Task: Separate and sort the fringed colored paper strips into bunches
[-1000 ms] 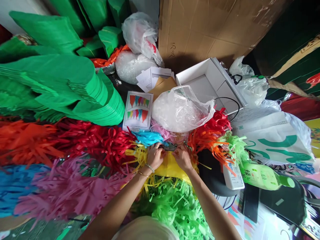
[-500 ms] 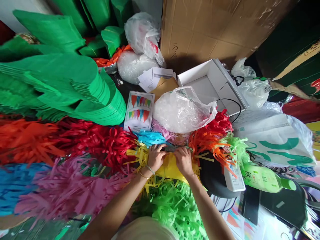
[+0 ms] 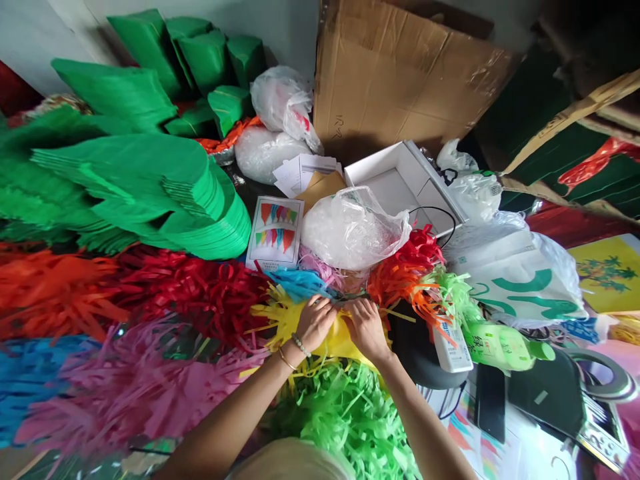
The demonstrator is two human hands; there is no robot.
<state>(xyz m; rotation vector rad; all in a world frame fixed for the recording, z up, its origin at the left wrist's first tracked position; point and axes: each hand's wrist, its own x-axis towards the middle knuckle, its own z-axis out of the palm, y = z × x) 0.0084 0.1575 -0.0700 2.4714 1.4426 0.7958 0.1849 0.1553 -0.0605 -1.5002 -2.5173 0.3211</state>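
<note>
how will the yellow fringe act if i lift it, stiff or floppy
The yellow fringe is probably floppy: its thin strips bend and splay. It looks light for its bulk, being thin sheet and strips. Its ends might snag the blue fringe close beside it.

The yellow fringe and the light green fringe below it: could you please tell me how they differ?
The yellow fringe shows a smooth area, while the light green fringe shows tangled strips. The left hand and right hand are at the yellow fringe; neither touches the light green fringe. The light green fringe lies lower in the picture than the yellow fringe. Both have thin strips.
</note>
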